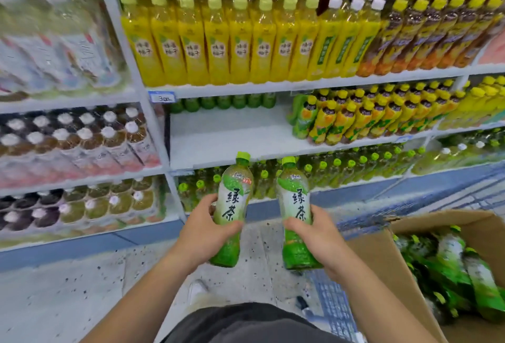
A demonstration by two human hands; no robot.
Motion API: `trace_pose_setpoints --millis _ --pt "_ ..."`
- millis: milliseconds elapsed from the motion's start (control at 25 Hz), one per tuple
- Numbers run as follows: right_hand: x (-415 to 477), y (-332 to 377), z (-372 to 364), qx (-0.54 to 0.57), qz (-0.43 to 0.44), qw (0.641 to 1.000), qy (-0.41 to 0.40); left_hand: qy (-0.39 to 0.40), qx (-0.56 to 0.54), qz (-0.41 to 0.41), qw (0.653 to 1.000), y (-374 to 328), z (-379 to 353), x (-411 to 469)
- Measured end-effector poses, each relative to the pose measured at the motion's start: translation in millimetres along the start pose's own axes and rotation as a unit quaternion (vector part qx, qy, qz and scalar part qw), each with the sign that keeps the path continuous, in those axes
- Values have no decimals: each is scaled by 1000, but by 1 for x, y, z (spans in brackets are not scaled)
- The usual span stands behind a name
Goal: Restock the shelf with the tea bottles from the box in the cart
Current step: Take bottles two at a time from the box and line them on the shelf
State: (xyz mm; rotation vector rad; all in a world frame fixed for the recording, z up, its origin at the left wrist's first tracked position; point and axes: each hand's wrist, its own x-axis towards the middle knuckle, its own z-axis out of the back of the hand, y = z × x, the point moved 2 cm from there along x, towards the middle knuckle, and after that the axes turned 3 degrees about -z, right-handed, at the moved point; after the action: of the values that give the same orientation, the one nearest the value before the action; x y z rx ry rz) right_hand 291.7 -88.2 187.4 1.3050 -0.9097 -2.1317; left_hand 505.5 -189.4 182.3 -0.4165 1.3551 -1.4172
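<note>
My left hand (203, 229) grips a green tea bottle (232, 206) around its lower half, upright, lime cap up. My right hand (314, 230) grips a second green tea bottle (296, 206) the same way, just to the right. Both bottles hang in front of the shelving, below the middle shelf board (218, 134), whose white left part shows bare with a row of green bottles (224, 102) at its back. The cardboard box (382, 255) at the lower right holds several more green tea bottles (459, 266) lying on their sides.
Yellow drink bottles (218, 41) fill the shelf above. Orange-green bottles (369, 118) crowd the right part of the middle shelf. Small green bottles (341, 170) line the shelf below. A shelf upright (153, 124) divides off dark and clear drinks on the left. The cart's wire edge (336, 304) shows beside the box.
</note>
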Motion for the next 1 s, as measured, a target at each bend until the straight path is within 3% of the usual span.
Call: trace_pose_setpoints --millis 400,720,1000 --pt "49 74 -115 -27 -11 1000 7 15 60 28 998 29 123 76" --pt "111 105 -139 -113 5 991 69 -60 -7 63 996 62 119 101" --pt "225 98 -163 -186 28 975 114 -143 -12 97 985 95 96 186"
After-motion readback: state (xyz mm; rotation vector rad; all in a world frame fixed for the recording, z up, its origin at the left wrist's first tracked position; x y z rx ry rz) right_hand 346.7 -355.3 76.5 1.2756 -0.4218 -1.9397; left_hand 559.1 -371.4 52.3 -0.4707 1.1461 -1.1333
